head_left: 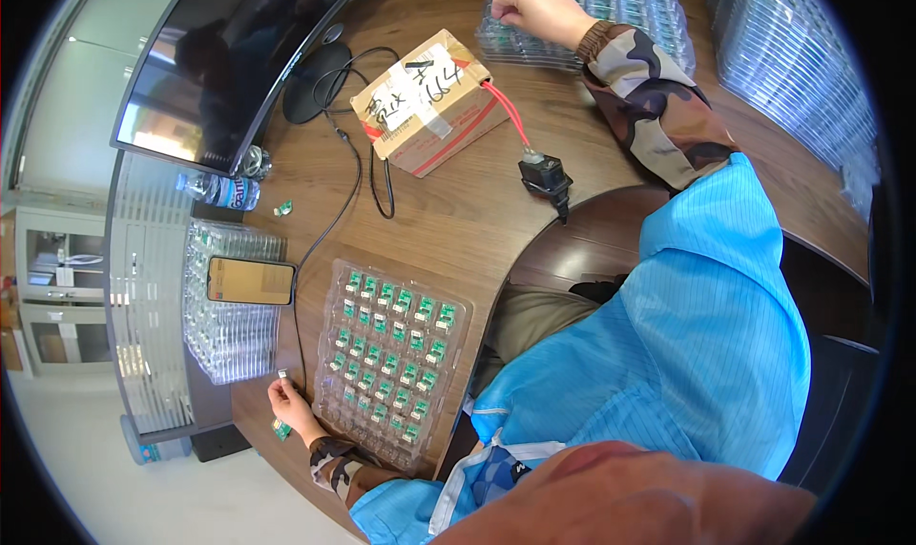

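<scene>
While the left hand [294, 411] pinches a small white piece [282, 374] beside a clear plastic tray [382, 439], the right hand [546, 9] curls over other glossy, ridged trays [500, 51]; whether it grips anything cannot be told. Rows of little green boards [403, 302] fill the first tray's pockets. The pinched piece is too tiny to make out, and the dark screen [224, 63] is cut off. Between the hands, on wood-grained tabletop [429, 240], sits a taped cardboard box [458, 151]; a flat phone [251, 282] tops a tray stack [234, 343].
</scene>
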A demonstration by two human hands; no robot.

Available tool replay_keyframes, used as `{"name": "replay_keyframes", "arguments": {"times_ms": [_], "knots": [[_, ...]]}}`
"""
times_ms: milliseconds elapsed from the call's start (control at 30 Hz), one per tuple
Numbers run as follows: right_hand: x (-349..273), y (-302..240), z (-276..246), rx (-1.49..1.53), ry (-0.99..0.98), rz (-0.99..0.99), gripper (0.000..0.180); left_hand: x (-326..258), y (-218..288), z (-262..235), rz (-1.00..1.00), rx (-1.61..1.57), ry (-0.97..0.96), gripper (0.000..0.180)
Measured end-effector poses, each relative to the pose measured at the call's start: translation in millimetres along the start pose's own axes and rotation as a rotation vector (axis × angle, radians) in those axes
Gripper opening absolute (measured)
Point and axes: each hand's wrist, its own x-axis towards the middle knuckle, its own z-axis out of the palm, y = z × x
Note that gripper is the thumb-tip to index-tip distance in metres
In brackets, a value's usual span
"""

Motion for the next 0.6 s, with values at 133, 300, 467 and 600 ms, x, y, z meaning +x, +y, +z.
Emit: {"name": "replay_keyframes", "arguments": {"times_ms": [133, 300, 467, 600], "knots": [[-5, -7, -7, 0.009, -0.1, 0.008, 0.013, -2, -4, -1, 0.01, -0.008, 0.009, 0.014], [0, -15, 4, 0.113, 0.015, -0.135, 0.012, -10, -8, -15, -0.161, -0.075, -0.033, 0.014], [8, 41, 9, 0.04, -0.208, -0.115, 0.022, 6, 10, 3, 0.014, 0.092, 0.021, 0.012], [26, 143, 51, 0.13, -0.284, -0.109, 0.026, 13, -3, 5, 0.013, 0.164, 0.099, 0.014]]}}
